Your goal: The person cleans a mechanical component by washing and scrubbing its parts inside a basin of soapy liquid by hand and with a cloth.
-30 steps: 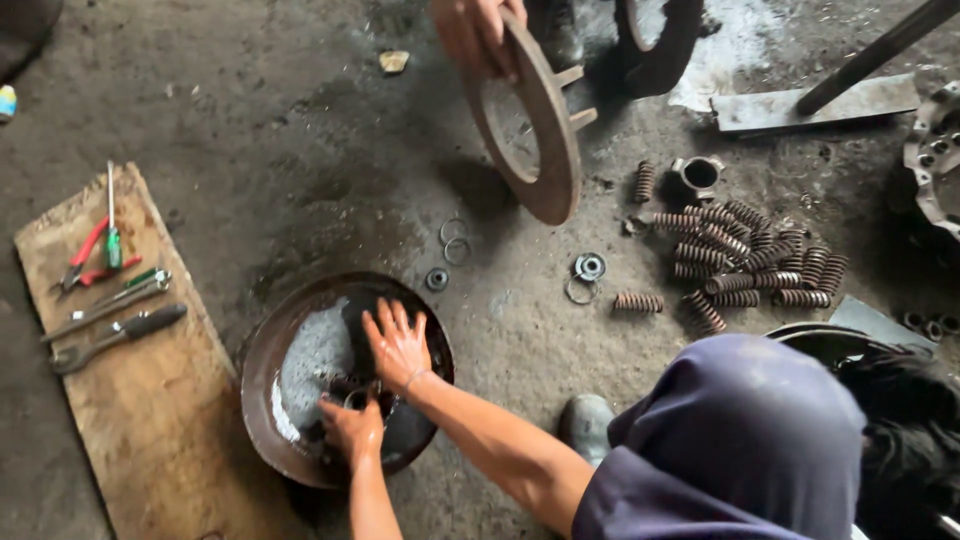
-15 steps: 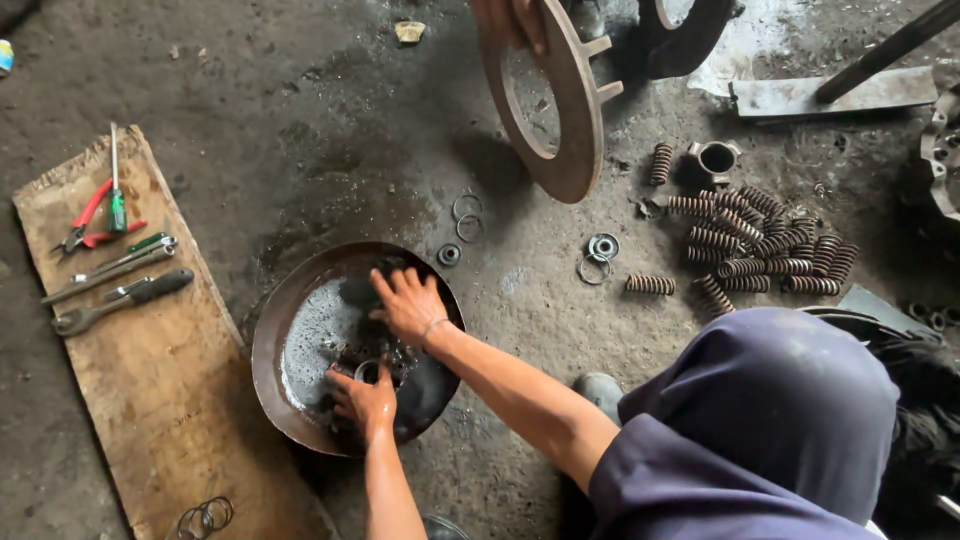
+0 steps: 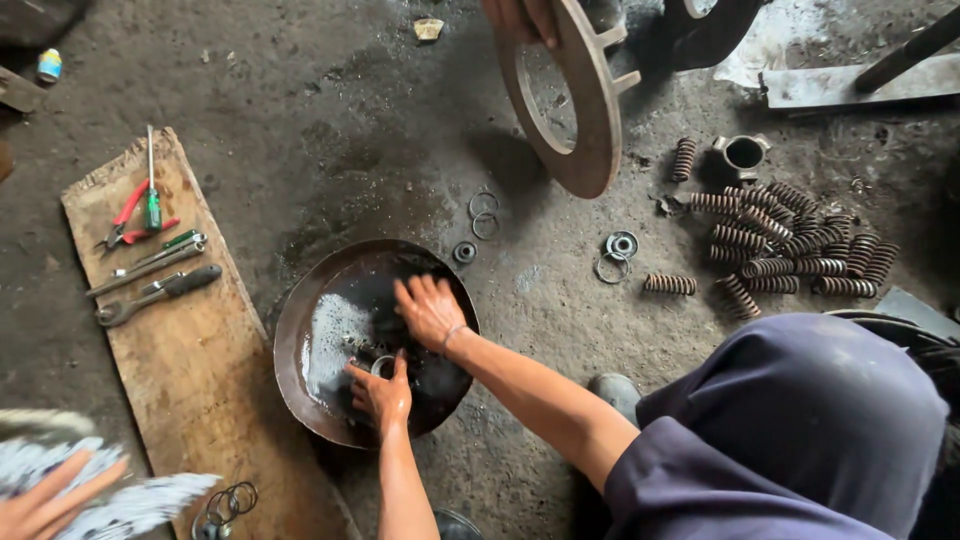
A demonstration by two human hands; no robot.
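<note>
Bottom-left corner is where my own left hand comes in. It's blurred, with the fingers looking spread over a white streaky cloth-like thing, and I can't tell if they're actually gripping it or just lying on it. My right hand isn't in shot. That cloth sits right at the frame edge, over the near end of a rough wooden board lying on the floor, just beside a little bunch of thin wire rings.

The far end of the board holds red-handled pliers, a green screwdriver, a couple of spanners and a black-handled wrench. The middle stretch of the board is bare wood.

Right next to the board's edge is a round rusty metal pan with dark, foamy liquid in it. A co-worker in a purple shirt has both hands in there, one hand flat and open, the other hand by a small metal ring part.

The oily concrete floor has open room up top left. Someone else's hand holds a big rusty ring-shaped disc on edge. To the right there's a heap of rusty coil springs, plus loose washers and a bearing.
</note>
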